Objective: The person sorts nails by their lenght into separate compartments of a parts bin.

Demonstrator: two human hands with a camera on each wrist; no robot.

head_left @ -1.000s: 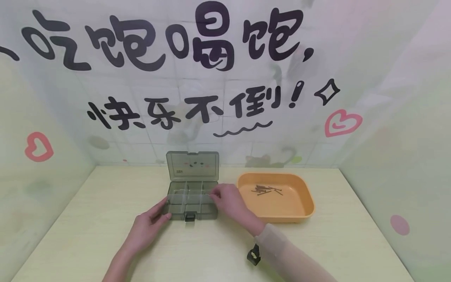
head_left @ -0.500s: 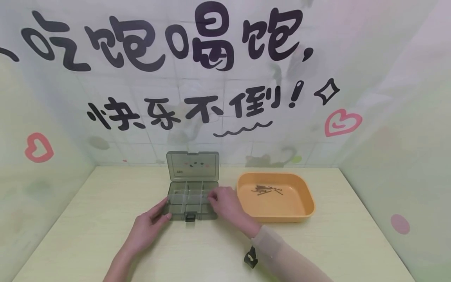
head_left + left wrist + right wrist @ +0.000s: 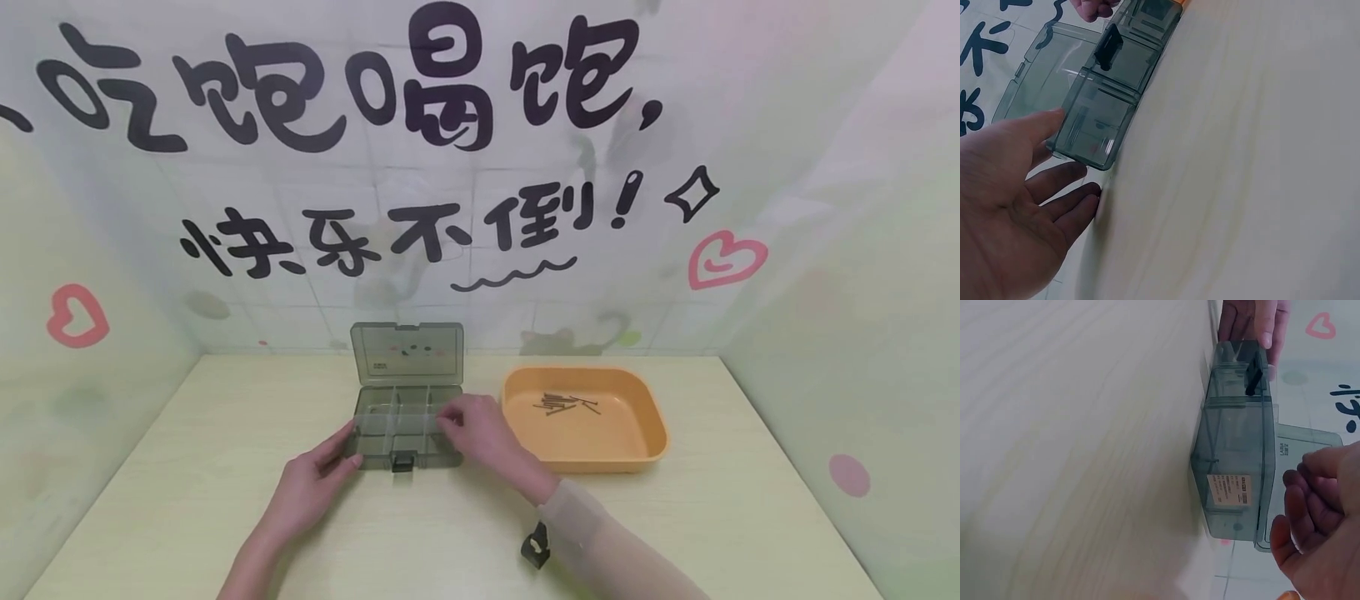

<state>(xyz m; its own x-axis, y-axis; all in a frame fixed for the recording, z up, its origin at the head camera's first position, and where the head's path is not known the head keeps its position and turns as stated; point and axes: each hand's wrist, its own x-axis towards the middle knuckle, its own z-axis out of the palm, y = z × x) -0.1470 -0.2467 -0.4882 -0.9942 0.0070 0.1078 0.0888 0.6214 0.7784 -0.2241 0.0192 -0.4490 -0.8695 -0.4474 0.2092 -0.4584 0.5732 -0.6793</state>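
Note:
A grey see-through compartment box [image 3: 408, 425] stands on the table with its lid [image 3: 408, 354] raised at the back. My left hand [image 3: 311, 483] holds its left end, thumb at the front corner and index finger along the side. In the left wrist view the other fingers of that hand [image 3: 1029, 200] curve loosely below. My right hand [image 3: 480, 429] is over the right compartments. In the right wrist view its thumb and index fingertips are together and the other fingers [image 3: 1297, 512] are curled. Whether something small is between the fingertips is hidden.
An orange tray [image 3: 585, 454] stands to the right of the box. Several brown nails [image 3: 555, 404] lie in it. A printed wall sheet [image 3: 480, 317] rises behind the table [image 3: 420, 533]. A black clip-like piece [image 3: 536, 546] is by my right wrist.
A second ago a thin piece showed at my right fingertips; now none shows there. That hand has shifted slightly left and lower over the box. My left hand keeps its place.

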